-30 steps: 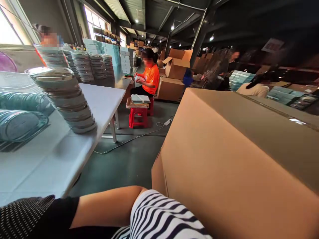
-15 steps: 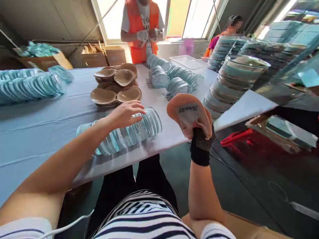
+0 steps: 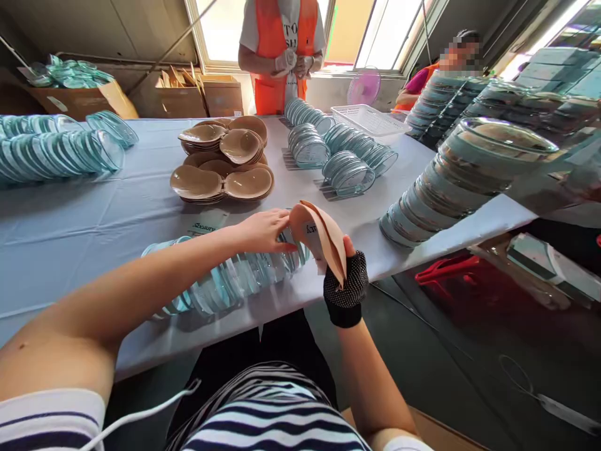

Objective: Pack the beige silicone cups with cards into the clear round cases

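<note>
Head view: a pair of beige silicone pads (image 3: pixel 322 241), folded together, was held upright just above the near edge of the counter (image 3: pixel 94 219), pinched from below in the grip of the right hand (image 3: pixel 345 285), which was clenched on them and wore a black dotted fingerless glove. The left hand (image 3: pixel 263 230) was laid on the end of a row of clear round plastic cases (image 3: pixel 230 275) lying on its side across the counter, its fingertips touching both the last case and the edge of the pads; whether that grip was closed on a case could not be told, as the fingers were seen only from above.

Some risks could be judged. The row of cases was round and rested near the counter edge, so it might be rolled or pushed off by pressure from the left hand. The pads were held by one corner only and might be let slip, or stuck to each other, if the pinch were slackened.

Beyond the row, stacks of beige pads (image 3: pixel 223 169) were spread at mid-counter, with further rows of clear cases (image 3: pixel 347 163) and a white basket (image 3: pixel 370 119) behind. A leaning stack of filled cases (image 3: pixel 451 181) stood close on the right and might be toppled by an elbow. A person in an orange vest (image 3: pixel 279 53) stood at the far side.
</note>
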The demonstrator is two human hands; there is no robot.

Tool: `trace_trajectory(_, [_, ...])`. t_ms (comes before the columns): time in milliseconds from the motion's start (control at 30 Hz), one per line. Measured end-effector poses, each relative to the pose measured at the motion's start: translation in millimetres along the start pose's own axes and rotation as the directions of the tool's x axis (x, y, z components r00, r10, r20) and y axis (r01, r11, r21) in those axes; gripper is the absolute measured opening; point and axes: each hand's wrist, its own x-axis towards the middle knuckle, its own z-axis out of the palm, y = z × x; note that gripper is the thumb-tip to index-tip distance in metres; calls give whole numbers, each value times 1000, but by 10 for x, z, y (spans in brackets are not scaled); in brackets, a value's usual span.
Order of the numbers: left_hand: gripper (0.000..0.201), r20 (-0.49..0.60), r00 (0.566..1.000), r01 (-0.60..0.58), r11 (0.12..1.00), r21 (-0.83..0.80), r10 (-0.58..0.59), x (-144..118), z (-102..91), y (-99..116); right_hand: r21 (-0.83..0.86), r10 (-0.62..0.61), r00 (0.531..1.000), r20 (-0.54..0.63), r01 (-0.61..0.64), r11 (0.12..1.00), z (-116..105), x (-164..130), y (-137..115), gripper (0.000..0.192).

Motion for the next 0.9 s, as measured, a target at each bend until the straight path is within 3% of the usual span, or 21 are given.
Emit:
trace_trajectory(167, [48,17,1000,-12,976,217,8,-38,14,62,-101,-35,999,16,37,994,24,-290,39,49])
trace_trajectory(300, [38,89,991,-130,856,500,98,-41,9,75,-63,-93,995,38,96,993,35,-393,-19,49])
trace_trajectory(367, [45,51,993,-115,809,576,105,-26,5,67,-39,-82,992,94,86,996,-53,-317,-98,47])
trace_trajectory(433, [61,9,1000,-20,824,567,18,-11,1,71,-29,-103,970,220,112,993,-206,-176,-196,47])
trace_trajectory(533, [79,150,970,107,886,451,-194,0,-8,127,-89,-75,899,431,125,988,-397,97,-345,52])
trace_trajectory(600, [76,271,933,118,914,387,-236,-1,-17,191,-172,14,813,581,106,979,-386,286,-426,53])
trace_trajectory(667, [73,294,923,121,911,393,-249,-7,-29,252,-276,115,708,697,116,954,-273,444,-480,46])
trace_trajectory(733, [78,248,924,158,880,447,-292,-14,-43,289,-354,184,656,732,137,925,-148,537,-499,41])
trace_trajectory(800, [86,222,920,185,855,484,-324,-22,-57,295,-374,205,679,705,111,921,-94,540,-474,44])
trace_trajectory(900, [93,236,911,188,848,495,-340,-26,-68,264,-330,180,772,610,41,943,-112,390,-358,36])
